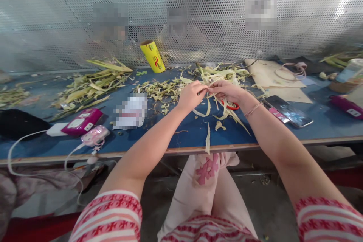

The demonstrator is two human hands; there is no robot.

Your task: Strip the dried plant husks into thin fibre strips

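My left hand [191,95] and my right hand [227,90] meet over the blue table [184,136], fingertips pinched together on a thin pale leaf strip [206,90]. Loose pale green strips [224,113] trail below the hands onto the table. Red-handled scissors [233,106] lie under my right hand, mostly hidden. A thin bracelet circles my right wrist. One strip [208,140] hangs over the table's front edge.
Heaps of leaf strips [90,83] lie left and at centre back [164,89]. A yellow roll [152,56] leans on the perforated metal screen. A phone [289,111] lies at right; pink devices [82,121] with white cables at left. People sit behind the screen.
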